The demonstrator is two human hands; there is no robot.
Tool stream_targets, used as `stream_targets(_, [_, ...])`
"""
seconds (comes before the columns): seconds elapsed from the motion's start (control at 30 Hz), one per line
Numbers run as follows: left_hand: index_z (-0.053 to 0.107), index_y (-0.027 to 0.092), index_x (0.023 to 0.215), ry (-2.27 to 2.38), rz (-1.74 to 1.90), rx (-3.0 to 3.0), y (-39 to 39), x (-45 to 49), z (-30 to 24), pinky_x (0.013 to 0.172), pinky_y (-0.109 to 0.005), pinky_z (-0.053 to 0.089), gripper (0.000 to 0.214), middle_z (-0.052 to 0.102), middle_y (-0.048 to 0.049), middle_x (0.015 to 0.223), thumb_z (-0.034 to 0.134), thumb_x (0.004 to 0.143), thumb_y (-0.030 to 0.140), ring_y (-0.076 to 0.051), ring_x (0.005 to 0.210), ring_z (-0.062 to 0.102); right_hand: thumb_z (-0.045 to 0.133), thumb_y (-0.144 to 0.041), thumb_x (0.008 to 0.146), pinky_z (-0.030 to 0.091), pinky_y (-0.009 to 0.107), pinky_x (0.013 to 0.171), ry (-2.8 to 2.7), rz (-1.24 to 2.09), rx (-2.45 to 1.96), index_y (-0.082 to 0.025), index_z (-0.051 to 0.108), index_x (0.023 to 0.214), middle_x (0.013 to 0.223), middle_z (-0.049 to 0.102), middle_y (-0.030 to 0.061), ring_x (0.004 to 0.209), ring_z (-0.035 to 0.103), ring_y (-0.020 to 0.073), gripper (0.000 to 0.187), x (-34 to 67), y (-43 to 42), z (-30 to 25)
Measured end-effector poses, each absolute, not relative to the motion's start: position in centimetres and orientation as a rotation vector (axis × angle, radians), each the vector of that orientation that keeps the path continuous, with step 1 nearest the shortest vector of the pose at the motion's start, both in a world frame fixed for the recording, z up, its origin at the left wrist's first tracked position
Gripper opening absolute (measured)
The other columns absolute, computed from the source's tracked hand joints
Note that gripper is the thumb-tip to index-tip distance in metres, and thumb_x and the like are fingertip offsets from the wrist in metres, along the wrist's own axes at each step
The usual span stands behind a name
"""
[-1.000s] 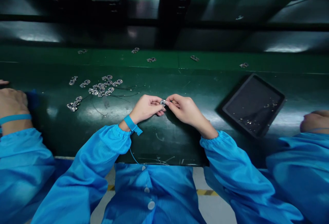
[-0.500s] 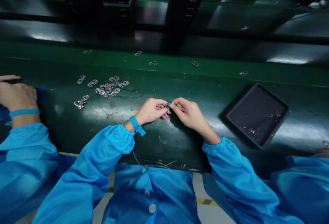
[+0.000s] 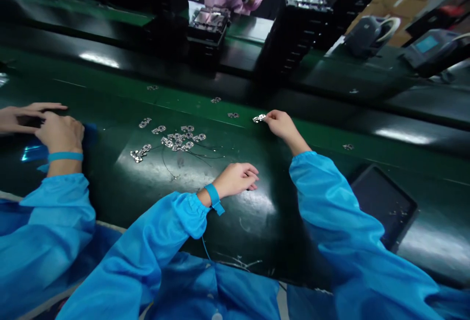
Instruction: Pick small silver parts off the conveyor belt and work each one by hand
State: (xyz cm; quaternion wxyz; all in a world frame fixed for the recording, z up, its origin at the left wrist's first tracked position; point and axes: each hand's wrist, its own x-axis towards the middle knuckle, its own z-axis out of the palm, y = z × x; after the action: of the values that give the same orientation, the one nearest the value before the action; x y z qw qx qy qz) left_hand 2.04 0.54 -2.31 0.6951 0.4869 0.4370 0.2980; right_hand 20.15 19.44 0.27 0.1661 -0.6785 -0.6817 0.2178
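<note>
The right hand point(image 3: 282, 125) is closed in a fingertip pinch on the near-side end of a small circuit board point(image 3: 259, 118), which sticks out to the left of those fingertips; whether it touches the surface point(image 3: 271, 241) beneath cannot be told. The board should be light and stiff, its tiny soldered parts easily damaged, so the bare edges look the safest place to take hold. Its long axis runs roughly sideways, the free end pointing left from the hand and slightly back toward the person.

The left hand point(image 3: 237, 179) is below and left of the right one, its fingers loosely bent and a little apart, with nothing visible in it. A cluster of circuit boards point(image 3: 178, 140) with thin cables lies beyond and left of it; a dark tray point(image 3: 375, 183) sits right of the right hand, partly behind the sleeve.
</note>
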Motion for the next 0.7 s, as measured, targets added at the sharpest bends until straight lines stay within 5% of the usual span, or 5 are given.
stream_targets(0.1, [0.064, 0.010, 0.103, 0.975, 0.639, 1.094, 0.5, 2.1, -2.8, 0.063, -0.024, 0.060, 0.017, 0.073, -0.0093, 0.090, 0.057, 0.087, 0.007, -0.015, 0.069, 0.075, 0.066, -0.024, 0.085, 0.045, 0.043, 0.086, -2.009, 0.494, -2.099, -0.010, 0.072, 0.095, 0.101, 0.068, 0.0194, 0.098, 0.059, 0.0292, 0.018, 18.1, 22.7, 0.7])
stream_targets(0.2, [0.065, 0.010, 0.104, 0.967, 0.643, 1.163, 0.4, 2.0, -3.2, 0.064, -0.024, 0.059, 0.019, 0.074, -0.0086, 0.088, 0.057, 0.087, 0.011, -0.017, 0.071, 0.075, 0.069, -0.024, 0.083, 0.040, 0.059, 0.098, -2.079, 0.101, -2.200, -0.006, 0.071, 0.107, 0.126, 0.059, 0.0282, 0.124, 0.047, 0.0430, 0.030, 15.0, 24.6, 1.2])
stream_targets(0.33, [0.067, 0.011, 0.104, 0.979, 0.654, 1.240, 0.3, 1.8, -3.0, 0.067, -0.025, 0.059, 0.021, 0.076, -0.0088, 0.090, 0.057, 0.085, 0.013, -0.017, 0.075, 0.076, 0.058, -0.028, 0.094, 0.046, 0.049, 0.096, -2.337, 0.096, -1.856, -0.013, 0.071, 0.112, 0.120, 0.063, 0.0206, 0.120, 0.051, 0.0372, 0.027, 9.7, 26.5, 1.1])
stream_targets(0.5, [0.066, 0.012, 0.094, 0.969, 0.631, 1.265, 0.3, 1.4, -2.4, 0.069, -0.025, 0.058, 0.016, 0.075, -0.0074, 0.082, 0.056, 0.083, 0.012, -0.018, 0.073, 0.075, 0.067, -0.036, 0.092, 0.047, 0.048, 0.097, -2.372, 0.264, -1.712, -0.016, 0.067, 0.117, 0.126, 0.060, 0.0199, 0.121, 0.051, 0.0369, 0.032, 4.4, 28.4, -0.4])
stream_targets(0.7, [0.064, 0.014, 0.084, 0.934, 0.636, 1.171, 0.5, 1.6, -2.9, 0.071, -0.027, 0.058, 0.009, 0.072, -0.0056, 0.077, 0.056, 0.082, 0.011, -0.019, 0.073, 0.073, 0.057, -0.027, 0.097, 0.046, 0.046, 0.097, -2.387, 0.339, -1.632, -0.018, 0.066, 0.104, 0.121, 0.063, 0.0177, 0.115, 0.055, 0.0338, 0.015, 3.2, 28.1, -1.3])
